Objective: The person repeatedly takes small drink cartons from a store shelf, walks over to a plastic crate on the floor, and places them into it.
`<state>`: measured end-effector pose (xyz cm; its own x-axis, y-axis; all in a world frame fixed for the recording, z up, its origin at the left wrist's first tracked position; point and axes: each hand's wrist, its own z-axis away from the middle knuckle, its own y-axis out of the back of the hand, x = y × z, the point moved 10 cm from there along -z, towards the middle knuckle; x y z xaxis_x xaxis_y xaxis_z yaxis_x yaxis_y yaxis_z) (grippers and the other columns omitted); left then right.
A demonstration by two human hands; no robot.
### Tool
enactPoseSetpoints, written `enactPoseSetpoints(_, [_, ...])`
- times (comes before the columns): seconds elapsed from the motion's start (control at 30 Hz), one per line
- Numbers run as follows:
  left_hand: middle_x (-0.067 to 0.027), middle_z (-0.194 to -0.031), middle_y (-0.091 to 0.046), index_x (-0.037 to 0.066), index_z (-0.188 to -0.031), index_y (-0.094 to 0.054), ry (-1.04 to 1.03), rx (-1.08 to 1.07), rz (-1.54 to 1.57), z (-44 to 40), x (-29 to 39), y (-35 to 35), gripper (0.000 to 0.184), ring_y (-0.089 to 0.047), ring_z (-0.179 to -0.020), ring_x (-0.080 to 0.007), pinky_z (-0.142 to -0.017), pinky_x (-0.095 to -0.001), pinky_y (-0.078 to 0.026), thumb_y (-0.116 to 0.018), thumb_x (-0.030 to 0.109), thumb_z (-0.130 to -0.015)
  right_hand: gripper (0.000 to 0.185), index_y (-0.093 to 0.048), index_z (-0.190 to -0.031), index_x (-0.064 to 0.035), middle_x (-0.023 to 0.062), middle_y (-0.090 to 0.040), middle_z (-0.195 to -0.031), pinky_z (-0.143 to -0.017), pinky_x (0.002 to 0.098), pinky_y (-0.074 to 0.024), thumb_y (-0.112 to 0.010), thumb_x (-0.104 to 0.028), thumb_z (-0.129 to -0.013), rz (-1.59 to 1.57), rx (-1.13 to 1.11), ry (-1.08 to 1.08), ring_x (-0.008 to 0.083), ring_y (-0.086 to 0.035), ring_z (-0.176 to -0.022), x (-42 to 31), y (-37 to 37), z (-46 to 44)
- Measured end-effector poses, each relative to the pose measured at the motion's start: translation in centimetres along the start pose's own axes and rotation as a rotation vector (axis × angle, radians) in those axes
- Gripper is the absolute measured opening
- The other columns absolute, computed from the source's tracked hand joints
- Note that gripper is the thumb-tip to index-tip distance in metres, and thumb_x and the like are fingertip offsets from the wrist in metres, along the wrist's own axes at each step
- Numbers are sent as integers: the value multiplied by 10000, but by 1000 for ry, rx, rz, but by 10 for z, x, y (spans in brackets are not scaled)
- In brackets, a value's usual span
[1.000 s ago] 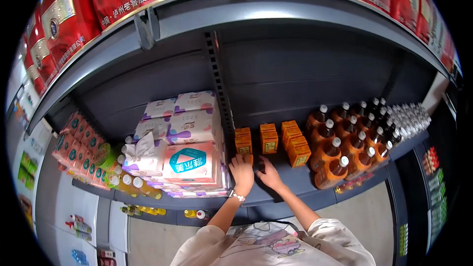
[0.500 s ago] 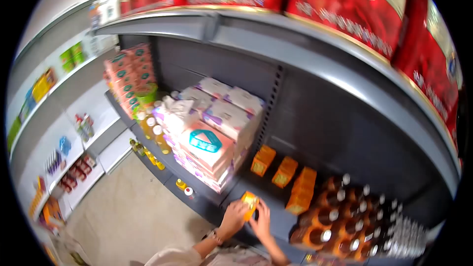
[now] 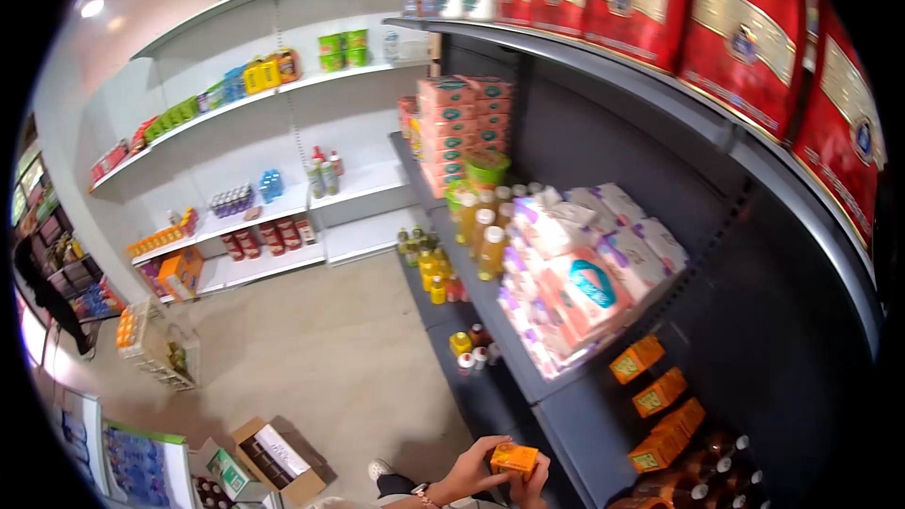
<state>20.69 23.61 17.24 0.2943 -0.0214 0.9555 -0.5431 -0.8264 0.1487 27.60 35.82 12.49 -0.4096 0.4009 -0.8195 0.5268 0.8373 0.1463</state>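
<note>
A small orange box is held between my two hands at the bottom of the head view. Fingers of my left hand close on its left side; a bracelet or watch circles that wrist. My right hand grips the right side, its lower part cut off by the frame edge. On the dark shelf to the right, similar orange boxes stand in short rows. Dark bottles with white caps crowd the shelf beside them.
Tissue packs are stacked ahead on the dark shelf. Large red bags line the shelf above. An open carton and a white crate sit on the floor. White shelves hold goods at the back left.
My view has swung left, bringing more floor and white shelving into sight. Both hands still hold the orange box, which now lies more level and sits away from the shelf boxes.
</note>
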Motion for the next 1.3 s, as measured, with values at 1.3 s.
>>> enactPoseSetpoints(1.3, [-153,-1255,-352,-6,-1311,-216,-1,1571,-146,240,-62,632,531,-384,-1128,-220,-972,-350,-305,-442,243,-900,874,-102,-1393,6,236,-379,-1296,-840,322,-447,-657,-236,-764,-521,-1592,204,315,-527,-1047,-180,-755,-5])
